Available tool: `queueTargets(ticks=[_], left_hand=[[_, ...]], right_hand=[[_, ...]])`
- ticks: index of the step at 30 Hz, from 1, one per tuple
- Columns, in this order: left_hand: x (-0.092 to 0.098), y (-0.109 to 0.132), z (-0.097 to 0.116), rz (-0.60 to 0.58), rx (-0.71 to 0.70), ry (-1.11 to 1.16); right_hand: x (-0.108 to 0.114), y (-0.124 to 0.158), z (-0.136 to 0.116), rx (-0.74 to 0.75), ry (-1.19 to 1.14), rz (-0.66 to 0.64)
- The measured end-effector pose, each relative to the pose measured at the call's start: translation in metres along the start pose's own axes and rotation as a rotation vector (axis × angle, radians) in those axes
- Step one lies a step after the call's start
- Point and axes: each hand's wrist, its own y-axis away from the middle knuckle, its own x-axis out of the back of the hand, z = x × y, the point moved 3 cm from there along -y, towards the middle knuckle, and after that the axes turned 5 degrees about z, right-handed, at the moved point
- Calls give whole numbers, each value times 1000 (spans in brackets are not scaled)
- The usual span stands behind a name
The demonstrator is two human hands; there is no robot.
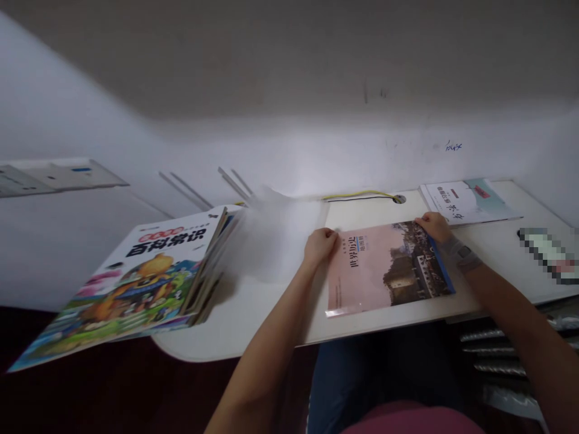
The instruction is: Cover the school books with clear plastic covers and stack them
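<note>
White round-cornered tabletop [253,328] by a pale wall [344,163], looks like midway to me

So, head view: the thin pink paperback with a brown castle photo [362,283] lies roughly flat, closed, near the front edge. Its lower-left edge shines, so maybe a clear cover's on already; can't tell how much is left. Blurry whitish sheet [280,241] beside it, stack of colourful cartoon-covered books [167,271] further left, white-and-teal book [461,205] back right.

Left hand [322,244] and right hand [434,228] pinch its top corners, fingers curled, forearms converging.
</note>
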Motion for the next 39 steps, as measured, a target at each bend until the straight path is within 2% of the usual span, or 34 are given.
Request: queueTargets(ticks=[4,7,9,12,15,19,21,24,27,30,35,39], left_hand=[[-4,6,5,43,-55,-226],[-11,19,18,91,-149,-314],[-24,31,33,97,-273,-384],[-55,51,56,-2,-459,-501],[-83,65,68,-87,-482,-555],[-97,70,65,-68,-471,-603],[-97,69,61,-48,-481,-604],[-96,68,56,-50,-495,-609],[-96,66,51,-82,-504,-619],[-93,65,49,-81,-525,-599],[-77,59,40,-112,-523,-517],[-51,46,27,-53,-457,-480]], right_hand=[[-7,7,0,-10,183,-17],[-10,11,-3,-12,281,-31],[-12,12,-6,-1,327,-38],[-12,10,-8,25,376,-51],[-6,7,-8,61,413,-63],[3,9,-24,176,441,-45],[-1,18,-44,302,424,-52],[-25,41,-79,547,360,-156],[-46,60,-90,685,320,-256],[-44,63,-68,706,315,-278],[-21,54,-17,592,351,-212],[-20,55,-8,573,379,-156]])
